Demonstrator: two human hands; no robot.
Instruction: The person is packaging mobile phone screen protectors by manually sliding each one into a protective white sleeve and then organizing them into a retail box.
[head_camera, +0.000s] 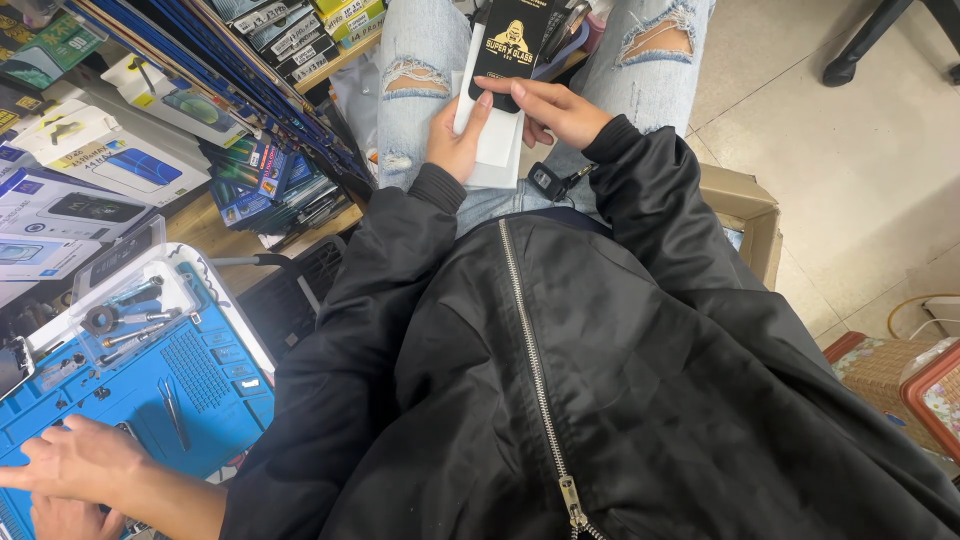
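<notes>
Presently the black screen-protector package (508, 45) sits over the lap, against a white sleeve (497, 140). Left hand (455, 135) grips the sleeve, thumb up its edge; right hand (555, 108) pinches the package's lower end. Judged mid-separation; the next move calls for a steady pull. A co-worker's hands (75, 470) rest on the blue mat (200, 385).

The single head-worn camera looks steeply down the wearer's own front, close over the black zipped bomber jacket (560, 380) and torn pale-blue jeans (425, 70). It faces forward past the knees; a blue silicone work mat (200, 385) fills the lower-left corner, pale tiled floor (850, 150) the right side.
</notes>
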